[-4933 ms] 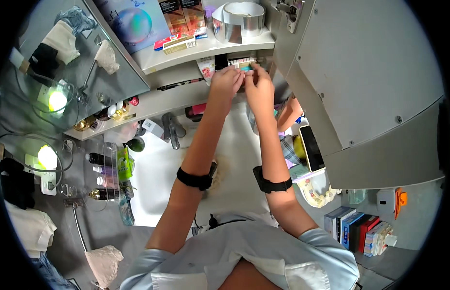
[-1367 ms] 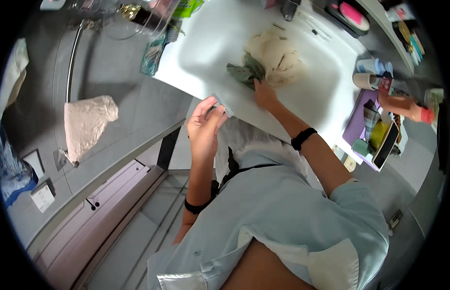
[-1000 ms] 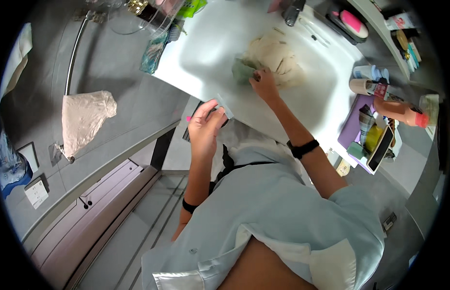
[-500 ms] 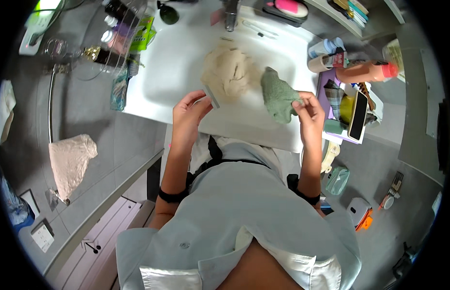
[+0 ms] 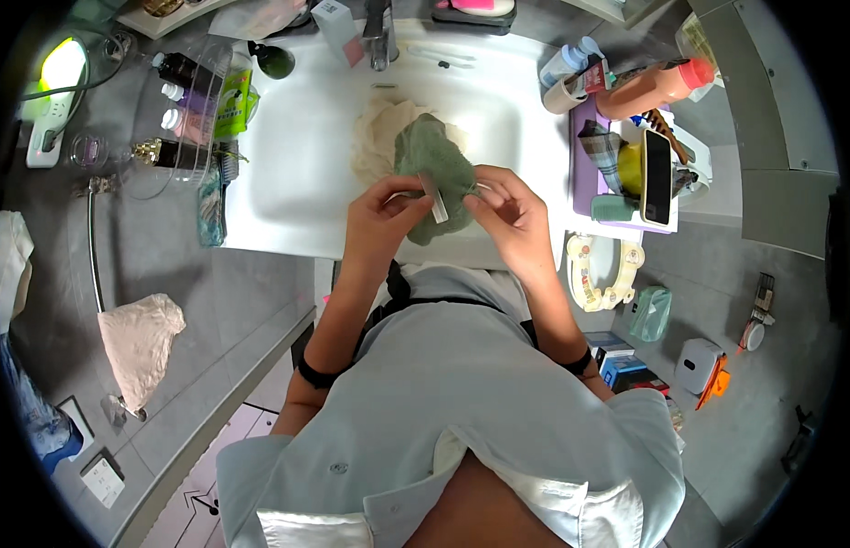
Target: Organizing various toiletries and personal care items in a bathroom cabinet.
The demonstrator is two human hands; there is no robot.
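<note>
My left hand [image 5: 381, 217] pinches a thin, flat, pale strip [image 5: 438, 206] between thumb and fingers. What the strip is I cannot make out. With my right hand [image 5: 514, 221] I grip the edge of a fuzzy green cloth [image 5: 434, 151], which hangs over the front part of the white sink [image 5: 293, 205]. The strip lies across the face of the green cloth, and the left fingers are at that cloth's near side. Behind it, a crumpled cream cloth [image 5: 372, 142] rests in the basin, partly hidden by the green one.
A faucet [image 5: 379, 41] rises at the sink's back. To the left is a clear rack [image 5: 206, 114] of bottles; to the right, bottles [image 5: 566, 64] and a purple box [image 5: 585, 164] with a phone [image 5: 657, 178] on top. A pinkish cloth [image 5: 142, 342] hangs from a wall bar.
The green cloth has come left with my right hand, now in front of the cream cloth. My left hand has moved slightly right, bringing the strip against the green cloth. The view has shifted.
</note>
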